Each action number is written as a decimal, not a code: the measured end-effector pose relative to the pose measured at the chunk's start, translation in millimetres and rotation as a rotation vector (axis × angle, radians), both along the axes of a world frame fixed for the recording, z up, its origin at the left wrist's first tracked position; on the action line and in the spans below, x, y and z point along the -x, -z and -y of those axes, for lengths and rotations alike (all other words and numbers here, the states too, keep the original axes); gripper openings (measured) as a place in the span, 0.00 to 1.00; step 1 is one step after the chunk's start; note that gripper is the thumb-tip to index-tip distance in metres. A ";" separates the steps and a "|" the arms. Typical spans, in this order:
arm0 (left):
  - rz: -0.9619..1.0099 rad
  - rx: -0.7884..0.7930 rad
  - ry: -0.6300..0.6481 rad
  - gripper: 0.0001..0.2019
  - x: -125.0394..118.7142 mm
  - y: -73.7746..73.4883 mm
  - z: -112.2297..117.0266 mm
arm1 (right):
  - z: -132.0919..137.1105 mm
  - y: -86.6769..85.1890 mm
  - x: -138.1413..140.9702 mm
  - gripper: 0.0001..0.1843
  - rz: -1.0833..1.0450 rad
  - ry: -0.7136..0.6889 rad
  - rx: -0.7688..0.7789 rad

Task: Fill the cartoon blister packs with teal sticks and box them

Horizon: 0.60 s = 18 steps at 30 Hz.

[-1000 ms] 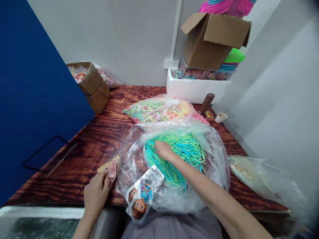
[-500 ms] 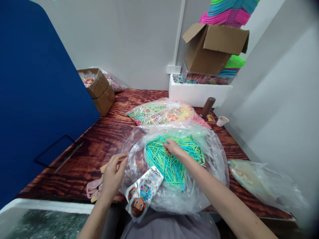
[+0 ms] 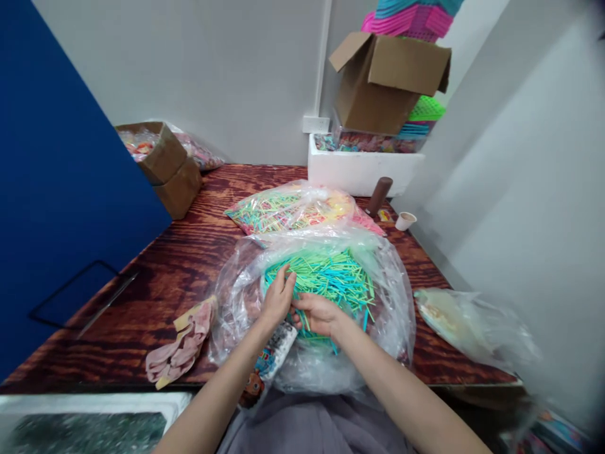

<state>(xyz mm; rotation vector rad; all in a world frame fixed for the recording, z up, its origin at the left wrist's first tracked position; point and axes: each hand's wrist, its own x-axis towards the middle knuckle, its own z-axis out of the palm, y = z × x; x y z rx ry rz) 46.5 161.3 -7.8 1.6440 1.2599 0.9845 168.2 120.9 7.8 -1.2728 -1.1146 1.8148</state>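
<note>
A heap of thin green and blue sticks (image 3: 331, 277) lies in an open clear plastic bag (image 3: 392, 302). Over its near left side, my left hand (image 3: 278, 301) is open, fingers stretched and thumb apart. Just right of it, almost touching, my right hand (image 3: 317, 313) has its fingers curled round a few of the sticks; how many is hidden. A silver printed pouch (image 3: 282, 343) with a cartoon figure leans at the bag's near edge, partly covered by my left forearm.
Behind stands a tied bag of multicoloured sticks (image 3: 278, 211). A pink cloth (image 3: 182, 353) lies left, a clear bag (image 3: 467, 321) right. Farther back are a brown cylinder (image 3: 379, 195), a paper cup (image 3: 405, 221), a white foam box (image 3: 359, 173) and cartons (image 3: 177, 189). A blue panel (image 3: 70, 189) borders the left.
My right hand has drawn back from the middle of the heap toward me. My left hand has moved right and forward to meet it, its forearm now crossing the pouch. The view has shifted slightly.
</note>
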 end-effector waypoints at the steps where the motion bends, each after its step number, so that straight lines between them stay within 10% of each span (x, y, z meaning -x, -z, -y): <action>1: -0.017 0.005 0.040 0.21 -4.8 -0.3 2.3 | 0.3 1.7 1.2 0.14 0.028 -0.006 -0.013; 18: -0.052 -0.176 -0.232 0.28 25.3 -9.8 20.6 | -21.5 -13.4 -2.3 0.12 1.243 -0.171 -0.579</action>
